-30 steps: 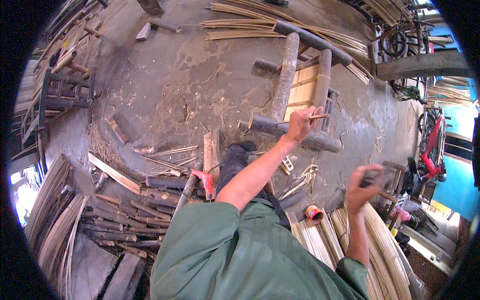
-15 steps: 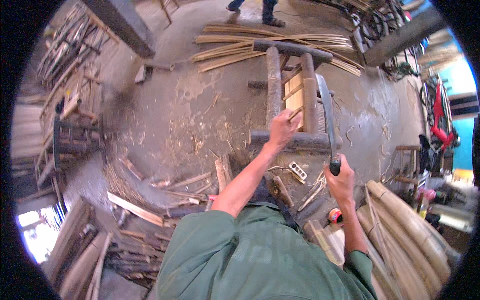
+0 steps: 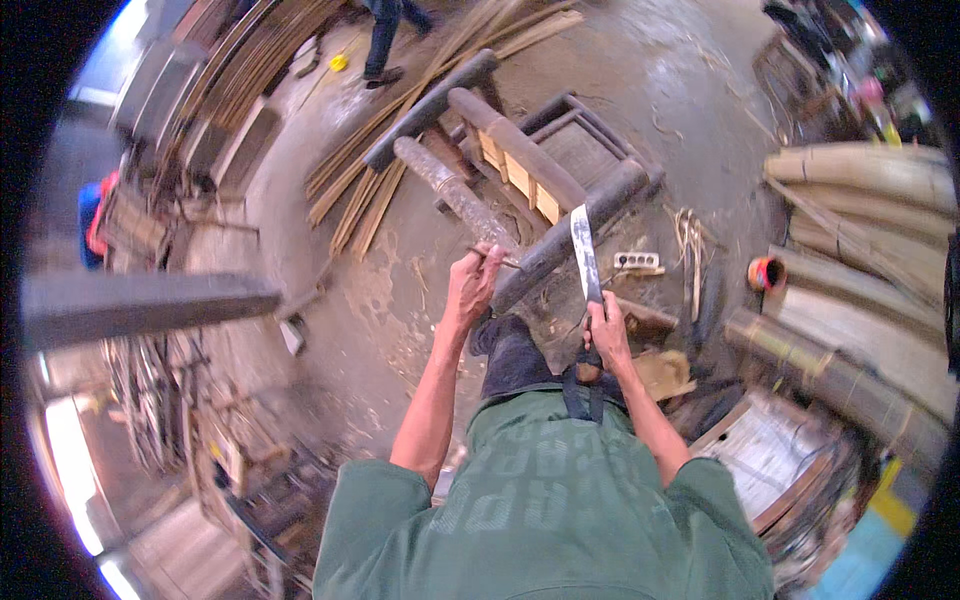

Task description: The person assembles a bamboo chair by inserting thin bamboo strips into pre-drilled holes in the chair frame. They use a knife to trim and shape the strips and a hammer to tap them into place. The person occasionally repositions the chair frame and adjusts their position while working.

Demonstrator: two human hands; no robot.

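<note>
Machete (image 3: 584,250) blade upright above right hand (image 3: 605,335) grip

You have almost no packages, labels, signs or screens here. One thing belongs to this group: the print (image 3: 520,480) on the back of your green shirt (image 3: 560,530). It is a block of pale letters in two curved rows, a little lighter than the cloth, between your shoulders. The rest is too small or blurred to tell. Some colourful things lie at the far right edge, but you cannot tell if they are packages.
</note>
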